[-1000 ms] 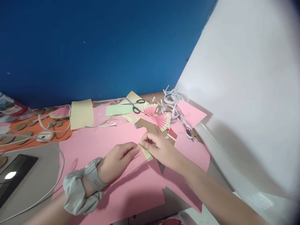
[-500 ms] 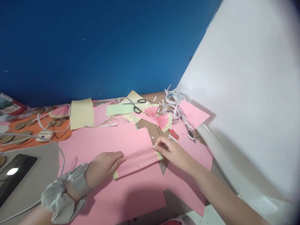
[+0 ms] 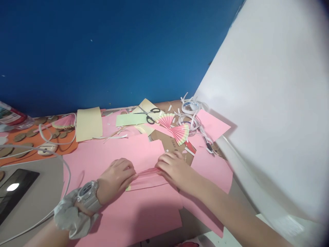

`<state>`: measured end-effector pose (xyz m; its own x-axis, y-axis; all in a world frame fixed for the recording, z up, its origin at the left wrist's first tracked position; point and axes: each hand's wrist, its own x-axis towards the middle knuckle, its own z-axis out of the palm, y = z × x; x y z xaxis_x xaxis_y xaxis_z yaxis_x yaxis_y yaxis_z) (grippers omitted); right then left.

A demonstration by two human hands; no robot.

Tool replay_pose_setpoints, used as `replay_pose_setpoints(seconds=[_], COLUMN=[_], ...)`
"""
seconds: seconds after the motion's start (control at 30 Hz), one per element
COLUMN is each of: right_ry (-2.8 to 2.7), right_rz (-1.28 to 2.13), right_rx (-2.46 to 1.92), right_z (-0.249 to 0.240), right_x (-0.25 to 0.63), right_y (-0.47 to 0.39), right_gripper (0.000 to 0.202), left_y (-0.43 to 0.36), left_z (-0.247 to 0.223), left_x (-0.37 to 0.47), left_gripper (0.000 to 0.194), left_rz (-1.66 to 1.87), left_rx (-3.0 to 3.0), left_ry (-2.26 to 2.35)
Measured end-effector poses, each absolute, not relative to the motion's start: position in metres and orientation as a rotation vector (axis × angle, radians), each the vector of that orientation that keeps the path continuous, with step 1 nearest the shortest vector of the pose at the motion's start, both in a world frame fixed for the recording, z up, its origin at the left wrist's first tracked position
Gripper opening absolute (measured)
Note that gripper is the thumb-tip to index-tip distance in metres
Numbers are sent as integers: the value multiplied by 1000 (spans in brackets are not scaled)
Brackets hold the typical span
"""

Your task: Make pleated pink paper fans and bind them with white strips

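Note:
A pink paper strip [image 3: 149, 181] with a yellow-green end lies over large pink sheets [image 3: 115, 216], narrow pleats along its far edge. My left hand [image 3: 117, 178], with a watch and a grey scrunchie at the wrist, pinches the strip's left end. At its right end my right hand [image 3: 173, 168] has curled fingers closed on the pleats and covers that corner. Beyond the hands lies a pleated pink paper fan [image 3: 180, 133] with yellow-green edges.
Black-handled scissors [image 3: 150, 115] rest on yellow and green paper. Tape rolls [image 3: 190, 107] and a pen [image 3: 208, 147] are at the back right. On the left are a dark phone-like device [image 3: 15, 192], a white cable, a yellow sheet [image 3: 89, 124] and a bottle [image 3: 14, 116].
My right hand has turned palm down and shifted slightly left along the strip. The strip's far edge now shows gathered pleats, and its right end is covered.

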<state>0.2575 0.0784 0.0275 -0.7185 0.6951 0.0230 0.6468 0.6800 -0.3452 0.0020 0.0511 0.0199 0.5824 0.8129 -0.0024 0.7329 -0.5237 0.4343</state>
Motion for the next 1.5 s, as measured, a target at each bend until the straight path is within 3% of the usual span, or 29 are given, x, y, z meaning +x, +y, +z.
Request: replay_pose_setpoints(seconds=[0.33,1.07,1.5], right_ry=[-2809,-2826,-2745], right_rz=[374,392,450], right_rx=[-1059,-961,-993], right_z=[19,11,9], right_x=[226,287,289], right_y=[75,79,78], right_gripper=[13,14,20], left_y=[58,39,48], left_z=[12,3,11], left_x=[20,-36,-31], left_gripper=[21,8,18], left_rz=[268,411,408], left_rx=[2469,2722,2611], left_ry=[1194,1191,1310])
